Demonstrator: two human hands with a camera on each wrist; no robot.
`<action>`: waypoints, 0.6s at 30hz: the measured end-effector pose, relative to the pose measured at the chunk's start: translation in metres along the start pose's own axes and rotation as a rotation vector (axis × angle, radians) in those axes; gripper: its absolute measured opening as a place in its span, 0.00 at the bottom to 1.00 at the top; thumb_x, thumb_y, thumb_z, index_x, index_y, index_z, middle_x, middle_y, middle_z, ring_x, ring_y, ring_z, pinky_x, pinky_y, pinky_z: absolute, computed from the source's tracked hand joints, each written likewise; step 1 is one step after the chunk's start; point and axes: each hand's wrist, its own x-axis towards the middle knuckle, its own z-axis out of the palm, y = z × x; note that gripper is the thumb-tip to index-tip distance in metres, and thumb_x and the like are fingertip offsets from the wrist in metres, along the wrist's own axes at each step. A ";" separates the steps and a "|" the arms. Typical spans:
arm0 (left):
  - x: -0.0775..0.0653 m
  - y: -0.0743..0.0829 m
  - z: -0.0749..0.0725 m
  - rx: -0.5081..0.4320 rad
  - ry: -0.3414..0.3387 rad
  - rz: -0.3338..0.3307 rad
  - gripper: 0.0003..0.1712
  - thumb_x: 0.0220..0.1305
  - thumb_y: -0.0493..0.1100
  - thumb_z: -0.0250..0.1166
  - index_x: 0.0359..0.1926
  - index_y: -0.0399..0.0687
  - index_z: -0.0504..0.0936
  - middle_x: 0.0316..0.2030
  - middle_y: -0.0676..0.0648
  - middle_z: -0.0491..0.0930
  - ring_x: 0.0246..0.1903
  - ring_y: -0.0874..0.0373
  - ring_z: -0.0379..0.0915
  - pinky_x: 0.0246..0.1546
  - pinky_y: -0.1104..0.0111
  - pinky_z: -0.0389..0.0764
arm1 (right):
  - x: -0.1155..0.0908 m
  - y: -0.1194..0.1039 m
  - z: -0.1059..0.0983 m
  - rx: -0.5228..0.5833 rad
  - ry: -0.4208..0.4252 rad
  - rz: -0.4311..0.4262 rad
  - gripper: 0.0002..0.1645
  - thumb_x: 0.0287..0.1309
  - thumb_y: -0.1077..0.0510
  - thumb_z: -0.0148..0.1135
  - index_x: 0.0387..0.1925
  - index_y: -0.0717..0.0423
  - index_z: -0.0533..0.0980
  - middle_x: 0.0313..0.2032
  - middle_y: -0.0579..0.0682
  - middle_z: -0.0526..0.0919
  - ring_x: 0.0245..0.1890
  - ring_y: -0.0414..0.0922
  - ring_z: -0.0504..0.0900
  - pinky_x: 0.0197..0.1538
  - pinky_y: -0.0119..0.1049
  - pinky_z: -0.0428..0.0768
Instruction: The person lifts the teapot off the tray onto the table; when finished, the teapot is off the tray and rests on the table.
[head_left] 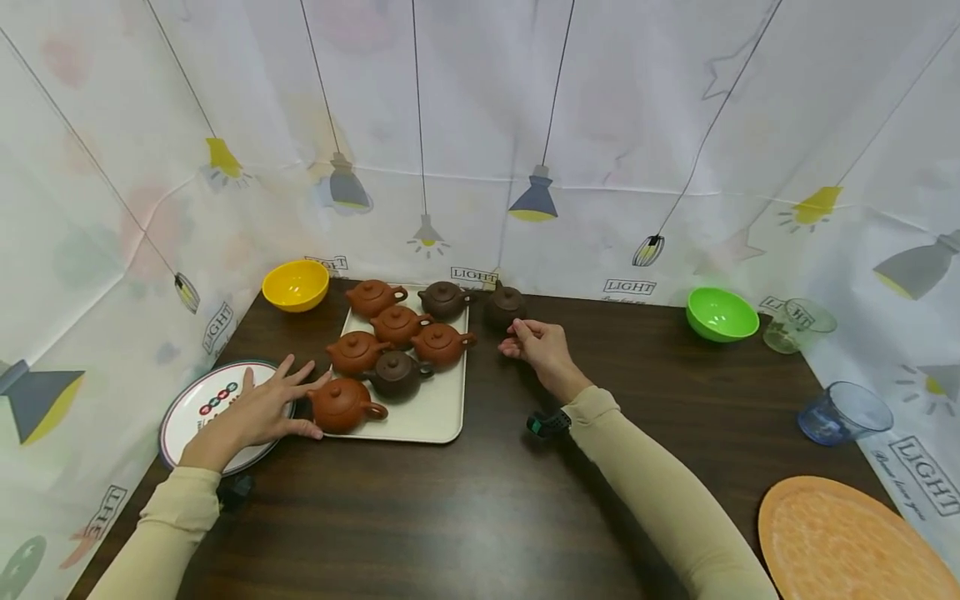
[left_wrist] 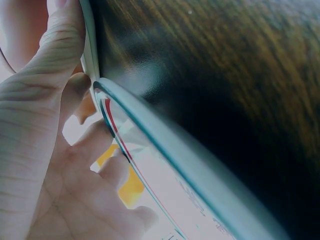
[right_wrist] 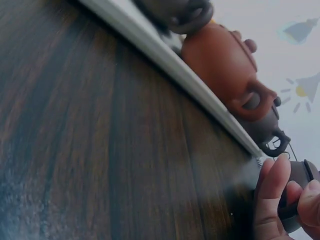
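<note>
My right hand [head_left: 547,354] pinches the handle side of a dark brown teapot [head_left: 504,307] at the back, just right of the tray. In the right wrist view the fingers [right_wrist: 274,192] curl at that teapot [right_wrist: 300,172]. The left hand [head_left: 262,408] spreads its fingers over the white round plate [head_left: 187,417], fingertips right at a reddish-brown teapot [head_left: 339,406] on the tray's front left corner. Its thumb lies along the cream tray [head_left: 438,421] edge. Several more reddish-brown teapots [head_left: 441,345] and two dark ones, including a dark teapot [head_left: 396,375] mid-tray, stand on the tray.
A yellow bowl [head_left: 296,286] sits at the back left. On the right are a green bowl [head_left: 722,315], a clear glass [head_left: 798,325], a blue glass [head_left: 843,413] and an orange-tan round board [head_left: 847,542]. A printed curtain [head_left: 465,100] hangs behind the dark wooden table [head_left: 420,517].
</note>
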 end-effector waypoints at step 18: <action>-0.001 -0.001 -0.004 0.012 -0.015 -0.013 0.58 0.54 0.71 0.76 0.80 0.53 0.68 0.81 0.30 0.60 0.82 0.21 0.42 0.67 0.13 0.34 | -0.050 0.013 0.029 -0.075 0.071 -0.164 0.21 0.73 0.56 0.69 0.57 0.67 0.80 0.41 0.73 0.89 0.26 0.41 0.91 0.37 0.40 0.92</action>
